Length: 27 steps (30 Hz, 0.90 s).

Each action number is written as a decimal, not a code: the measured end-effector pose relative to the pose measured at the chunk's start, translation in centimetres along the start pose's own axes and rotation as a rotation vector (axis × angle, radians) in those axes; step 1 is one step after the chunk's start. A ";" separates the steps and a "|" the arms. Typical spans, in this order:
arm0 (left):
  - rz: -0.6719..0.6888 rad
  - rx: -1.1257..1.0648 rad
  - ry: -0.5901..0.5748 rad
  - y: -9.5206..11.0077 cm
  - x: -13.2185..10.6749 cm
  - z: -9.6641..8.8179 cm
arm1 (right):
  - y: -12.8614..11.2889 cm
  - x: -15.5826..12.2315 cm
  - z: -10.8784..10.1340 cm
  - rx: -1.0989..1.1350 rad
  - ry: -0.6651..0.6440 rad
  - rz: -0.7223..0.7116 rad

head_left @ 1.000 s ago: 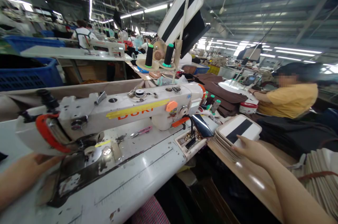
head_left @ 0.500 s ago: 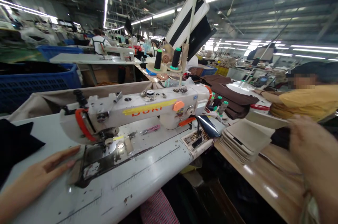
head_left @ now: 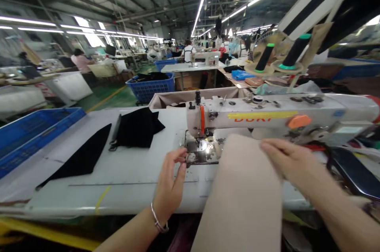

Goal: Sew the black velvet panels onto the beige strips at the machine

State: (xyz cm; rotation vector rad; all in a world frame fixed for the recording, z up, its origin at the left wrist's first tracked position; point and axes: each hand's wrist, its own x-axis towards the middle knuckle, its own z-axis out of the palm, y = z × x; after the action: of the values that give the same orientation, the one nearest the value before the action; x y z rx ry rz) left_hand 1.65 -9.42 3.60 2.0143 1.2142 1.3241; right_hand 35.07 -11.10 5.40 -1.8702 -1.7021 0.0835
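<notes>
Across a pale sewing table [head_left: 133,170], pinching a beige panel [head_left: 246,192], lower center, by its upper right edge with the right hand [head_left: 292,163], likely to keep it flat; loosely spreading the left hand [head_left: 171,186] near the sewing machine [head_left: 267,111], center right.

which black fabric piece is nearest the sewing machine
The jagged black fabric piece, right of the long pointed one, which lies farther from the sewing machine.

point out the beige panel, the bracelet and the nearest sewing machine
beige panel [head_left: 245,190]: head view, middle of its broad face
bracelet [head_left: 156,218]: head view, on its band
nearest sewing machine [head_left: 276,126]: head view, side of its arm
</notes>
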 end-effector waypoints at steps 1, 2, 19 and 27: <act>0.079 0.058 -0.032 0.2 -0.2 -0.1 | -1.7 0.7 2.4 0.061 -0.066 -0.068; 0.157 0.123 -0.115 0.1 -0.2 -0.2 | -3.4 1.2 4.8 0.110 -0.128 -0.136; 0.325 0.567 -0.560 -5.9 3.7 3.2 | -5.4 -8.1 9.9 -0.102 -0.269 -0.935; 0.317 0.553 -0.502 -6.6 5.6 3.9 | -4.7 -6.0 9.7 0.023 -0.389 -0.779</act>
State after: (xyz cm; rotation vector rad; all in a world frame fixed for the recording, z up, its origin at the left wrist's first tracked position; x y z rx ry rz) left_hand 3.11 -0.83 -0.19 2.7980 1.1223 0.5444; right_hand 25.67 -12.90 -2.41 -1.1006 -2.5663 0.1562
